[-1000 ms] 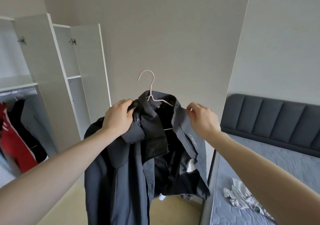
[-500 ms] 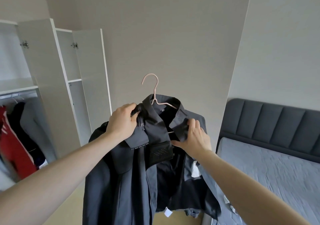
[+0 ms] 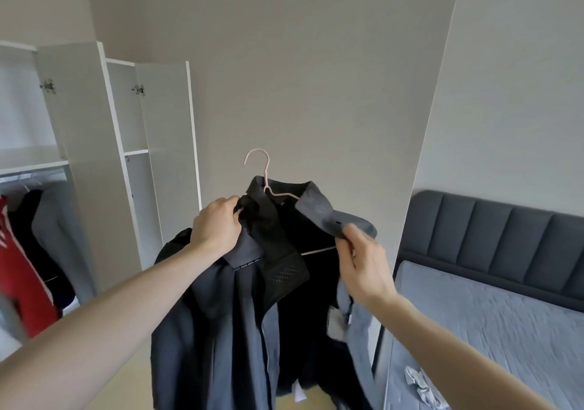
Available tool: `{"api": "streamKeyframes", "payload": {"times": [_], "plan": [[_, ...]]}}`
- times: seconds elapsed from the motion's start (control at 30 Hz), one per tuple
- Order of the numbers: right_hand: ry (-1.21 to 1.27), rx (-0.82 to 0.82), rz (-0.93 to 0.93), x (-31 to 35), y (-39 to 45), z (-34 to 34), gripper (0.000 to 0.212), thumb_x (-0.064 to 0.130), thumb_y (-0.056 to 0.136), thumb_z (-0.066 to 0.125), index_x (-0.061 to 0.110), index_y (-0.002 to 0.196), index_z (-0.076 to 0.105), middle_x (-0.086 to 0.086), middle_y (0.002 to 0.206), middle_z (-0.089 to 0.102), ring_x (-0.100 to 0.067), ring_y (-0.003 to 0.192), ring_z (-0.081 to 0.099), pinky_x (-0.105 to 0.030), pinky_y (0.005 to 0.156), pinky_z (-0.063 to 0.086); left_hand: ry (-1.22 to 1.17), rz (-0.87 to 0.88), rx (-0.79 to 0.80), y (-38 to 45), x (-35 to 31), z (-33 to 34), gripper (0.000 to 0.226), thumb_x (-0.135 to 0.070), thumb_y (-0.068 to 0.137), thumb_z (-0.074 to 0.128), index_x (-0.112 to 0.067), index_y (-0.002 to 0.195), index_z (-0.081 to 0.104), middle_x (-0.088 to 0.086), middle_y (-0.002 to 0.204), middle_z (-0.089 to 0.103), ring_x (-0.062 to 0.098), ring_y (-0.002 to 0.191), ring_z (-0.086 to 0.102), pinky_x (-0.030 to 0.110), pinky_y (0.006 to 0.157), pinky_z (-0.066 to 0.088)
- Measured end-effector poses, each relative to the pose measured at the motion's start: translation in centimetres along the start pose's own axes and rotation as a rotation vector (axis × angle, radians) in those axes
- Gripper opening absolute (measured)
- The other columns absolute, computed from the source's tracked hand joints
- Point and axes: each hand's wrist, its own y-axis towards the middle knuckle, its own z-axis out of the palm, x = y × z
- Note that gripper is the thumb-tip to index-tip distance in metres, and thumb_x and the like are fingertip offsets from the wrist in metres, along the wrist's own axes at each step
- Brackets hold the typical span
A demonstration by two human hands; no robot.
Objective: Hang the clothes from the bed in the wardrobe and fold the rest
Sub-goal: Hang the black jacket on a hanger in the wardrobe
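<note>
A dark grey jacket [image 3: 221, 330] hangs on a pale pink hanger [image 3: 265, 176], held up in front of me. My left hand [image 3: 216, 228] grips the jacket's left collar and shoulder. The right side of the collar is pinched between the fingers of my right hand [image 3: 360, 258] and pulled out to the right. The hanger's hook points up and is free. The white wardrobe [image 3: 94, 163] stands open at the left. The bed [image 3: 493, 324] lies at the right with a crumpled light cloth [image 3: 423, 384] on it.
Inside the wardrobe hang a red garment [image 3: 22, 277] and dark garments [image 3: 34, 220] under a shelf. Its open doors jut into the room. A dark padded headboard [image 3: 493, 242] backs the bed. Pale floor shows below the jacket.
My right hand has moved from the middle of the jacket's front out to the right collar edge and lifted it. The view has tilted down a little.
</note>
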Motion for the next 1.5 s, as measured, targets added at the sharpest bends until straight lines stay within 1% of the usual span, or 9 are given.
{"api": "streamKeyframes", "payload": {"times": [0.17,0.47,0.57,0.67,0.77,0.93,1.17,1.3,1.5], "plan": [[-0.008,0.206,-0.161,2.9,-3.8,2.5,0.031,0.02,0.105,0.052,0.034,0.086,0.031,0.016,0.078,0.039,-0.007,0.065,0.041,-0.031,0.057,0.04,-0.003,0.022,0.049,0.5,-1.2,0.2,0.01,-0.016,0.098,0.052,-0.016,0.094,0.06,0.008,0.089,0.061,0.039,0.08,0.059,0.042,0.068,0.051],[-0.321,0.714,0.069,1.7,-5.4,3.5,0.026,0.055,0.102,0.041,0.03,0.095,0.046,0.01,0.088,0.064,-0.023,0.076,0.062,-0.039,0.07,0.051,-0.078,0.186,0.081,-2.6,-2.0,0.6,0.007,-0.009,0.094,0.058,-0.015,0.096,0.057,0.003,0.093,0.06,0.036,0.081,0.06,0.045,0.068,0.053],[-0.311,0.517,0.077,1.4,-3.9,0.8,0.034,0.071,0.088,0.049,0.036,0.088,0.051,0.019,0.082,0.065,-0.005,0.07,0.06,-0.028,0.065,0.05,-0.091,0.198,0.026,-2.2,0.0,-0.1,0.009,-0.008,0.094,0.059,-0.015,0.101,0.06,0.001,0.094,0.06,0.035,0.081,0.061,0.046,0.068,0.054],[-0.193,0.181,0.138,-0.5,-0.5,-1.6,0.015,0.054,0.092,0.058,0.041,0.099,0.054,0.023,0.1,0.061,-0.001,0.089,0.06,-0.03,0.072,0.05,-0.121,0.216,-0.019,-1.6,1.5,-1.1,0.015,-0.007,0.095,0.059,-0.015,0.108,0.062,0.001,0.099,0.063,0.033,0.084,0.063,0.047,0.071,0.055],[-0.253,0.353,0.203,-2.1,3.0,-1.8,0.036,0.044,0.102,0.057,0.031,0.136,0.053,0.014,0.126,0.056,-0.015,0.117,0.052,-0.04,0.099,0.045,-0.16,0.249,-0.044,-1.2,2.2,-1.9,0.019,-0.007,0.094,0.059,-0.017,0.109,0.063,-0.001,0.1,0.064,0.031,0.085,0.063,0.046,0.072,0.055],[-0.116,0.508,0.248,-1.7,4.6,1.5,0.038,0.028,0.106,0.055,0.006,0.076,0.048,-0.008,0.064,0.052,-0.022,0.066,0.049,-0.043,0.067,0.04,-0.199,0.203,-0.05,-1.0,4.0,-2.7,0.011,-0.015,0.096,0.059,-0.022,0.102,0.063,-0.007,0.093,0.062,0.025,0.084,0.062,0.041,0.07,0.053],[0.177,0.632,0.351,1.7,3.7,10.9,0.033,0.029,0.103,0.06,0.012,0.074,0.057,0.005,0.061,0.049,-0.011,0.059,0.048,-0.036,0.062,0.036,-0.008,-0.022,0.158,-2.2,11.4,-4.0,0.018,-0.03,0.099,0.051,-0.026,0.087,0.063,-0.005,0.09,0.058,0.022,0.088,0.056,0.047,0.089,0.048],[0.328,0.671,0.426,4.1,2.8,17.3,0.034,0.026,0.102,0.064,0.002,0.078,0.06,0.0,0.063,0.052,-0.016,0.063,0.051,-0.036,0.065,0.034,0.062,-0.163,0.241,-3.6,16.9,-4.3,0.034,-0.032,0.099,0.047,-0.028,0.128,0.066,-0.003,0.129,0.053,0.024,0.121,0.046,0.043,0.107,0.034],[0.427,0.663,0.488,8.6,3.6,24.6,0.036,0.021,0.099,0.067,0.009,0.066,0.06,0.004,0.055,0.05,-0.012,0.054,0.046,-0.032,0.06,0.032,-0.036,-0.306,0.262,-3.9,24.3,-7.2,0.044,-0.033,0.103,0.048,-0.033,0.147,0.053,0.0,0.136,0.042,0.023,0.131,0.037,0.042,0.117,0.031]]}}
